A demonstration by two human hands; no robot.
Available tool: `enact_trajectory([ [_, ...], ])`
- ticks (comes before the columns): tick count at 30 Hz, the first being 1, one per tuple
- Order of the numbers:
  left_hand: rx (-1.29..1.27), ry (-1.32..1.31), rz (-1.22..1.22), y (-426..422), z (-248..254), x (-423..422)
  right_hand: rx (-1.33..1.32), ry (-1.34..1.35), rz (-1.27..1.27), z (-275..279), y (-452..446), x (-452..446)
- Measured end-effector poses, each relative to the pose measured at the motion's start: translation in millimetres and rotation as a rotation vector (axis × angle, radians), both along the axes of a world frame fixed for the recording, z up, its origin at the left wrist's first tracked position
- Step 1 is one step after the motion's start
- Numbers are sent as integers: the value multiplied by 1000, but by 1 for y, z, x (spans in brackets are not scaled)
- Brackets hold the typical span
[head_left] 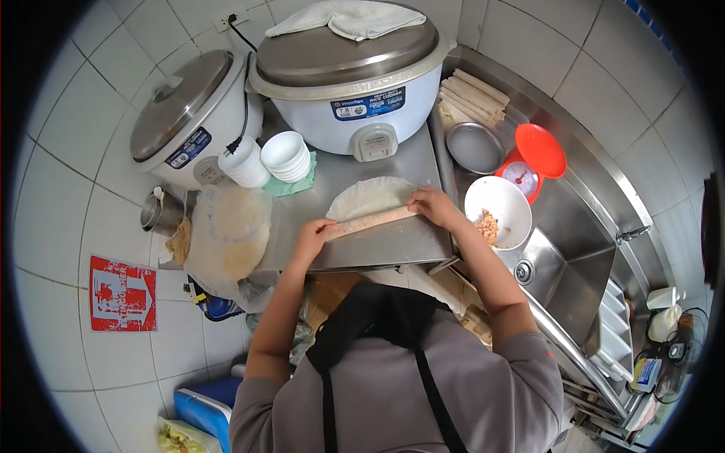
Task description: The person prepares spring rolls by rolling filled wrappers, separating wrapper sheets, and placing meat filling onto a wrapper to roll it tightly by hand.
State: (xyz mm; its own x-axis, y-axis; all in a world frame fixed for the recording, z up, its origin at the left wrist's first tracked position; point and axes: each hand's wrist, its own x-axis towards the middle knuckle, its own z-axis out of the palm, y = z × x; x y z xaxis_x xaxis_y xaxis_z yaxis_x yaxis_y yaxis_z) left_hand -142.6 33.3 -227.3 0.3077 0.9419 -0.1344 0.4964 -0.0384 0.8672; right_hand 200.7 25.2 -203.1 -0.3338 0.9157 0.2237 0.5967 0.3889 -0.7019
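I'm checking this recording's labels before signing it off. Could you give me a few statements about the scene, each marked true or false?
1. The left hand is at one end of the roll. True.
2. The right hand holds a spoon. False: it is at the roll's other end.
3. A white cloth lies on the lid of the larger rice cooker. True.
4. The bowl with filling stands left of both hands. False: it stands to their right.
5. A red scale is beside the bowl. True.

A white cloth (pixel 349 19) atop the larger rice cooker (pixel 347 94), a red wall sign (pixel 123 293)
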Motion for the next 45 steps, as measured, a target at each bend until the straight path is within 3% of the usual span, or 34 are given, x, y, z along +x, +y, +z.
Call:
enact_trajectory([
  [3,284,150,167,-9,12,8,132,-169,-111,3,2,-2],
  [6,656,119,84,-17,28,29,206,-276,-204,8,5,-12],
  [7,660,96,4,-18,30,36,219,-302,-233,9,6,-15],
  [10,638,73,-146,-21,29,46,188,30,-8,12,6,-46],
  [13,561,120,-126,-17,30,43,156,-6,63,-2,9,-63],
  [16,777,294,-72,-25,40,60,104,12,71,-14,25,-60],
  [19,857,284,-188,-19,31,76,71,13,91,-18,38,-60],
  [23,672,134,-160,6,17,74,248,54,65,1,32,-67],
  [25,567,60,-136,14,14,69,191,8,74,-1,32,-70],
  [29,595,85,-82,13,9,43,66,11,69,-15,42,-73],
  [32,675,65,-6,2,1,24,83,-191,-9,-11,43,-62],
  [35,665,59,21,-6,8,26,353,-574,-587,-3,54,-17],
  [37,679,50,34,-8,12,27,174,-728,-825,-11,74,37],
  [39,666,47,37,-8,10,27,-170,-864,-881,6,69,79],
  [41,672,54,39,-11,10,24,-281,-782,-839,-15,69,110],
  [45,718,94,83,-20,13,20,-190,-707,-837,-11,64,108],
])
